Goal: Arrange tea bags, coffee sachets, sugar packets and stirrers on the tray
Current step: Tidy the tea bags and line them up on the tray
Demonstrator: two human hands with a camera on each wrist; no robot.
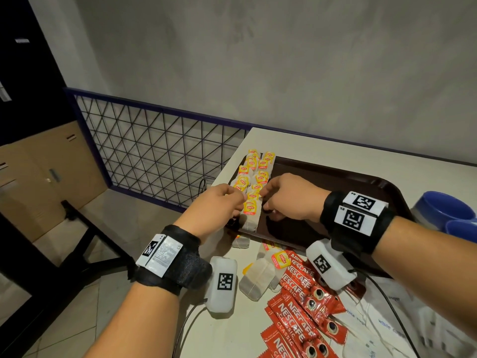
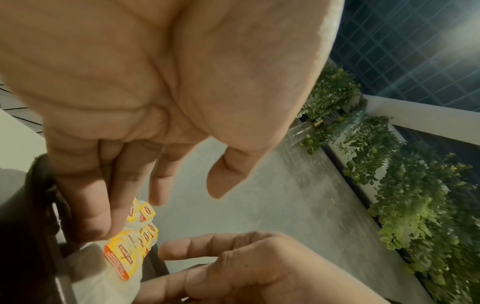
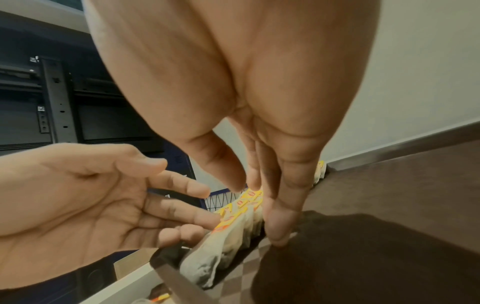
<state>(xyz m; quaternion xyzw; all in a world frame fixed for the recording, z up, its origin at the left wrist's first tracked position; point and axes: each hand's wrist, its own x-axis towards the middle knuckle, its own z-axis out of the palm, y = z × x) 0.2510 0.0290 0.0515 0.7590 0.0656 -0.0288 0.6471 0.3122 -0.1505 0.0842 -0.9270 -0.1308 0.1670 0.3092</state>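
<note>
A dark brown tray (image 1: 335,182) lies on the white table (image 1: 232,332). Tea bags with yellow tags (image 1: 254,177) form two rows along its left side. Both hands meet at the near end of the rows. My left hand (image 1: 232,200) has straight fingers touching the nearest tea bag (image 1: 251,215) from the left, tag (image 2: 119,257) under the fingertips. My right hand (image 1: 271,200) points its straight fingers (image 3: 278,226) down beside the tea bags (image 3: 233,226), one tip on the tray. Neither hand grips anything. No stirrers are visible.
Loose tea bags (image 1: 255,277) and red coffee sachets (image 1: 302,301) lie on the table in front of the tray. White sugar packets (image 1: 382,321) sit at lower right, blue cups (image 1: 444,210) right of the tray. The table's left edge runs just beside the tray; a wire grid railing (image 1: 154,151) stands beyond.
</note>
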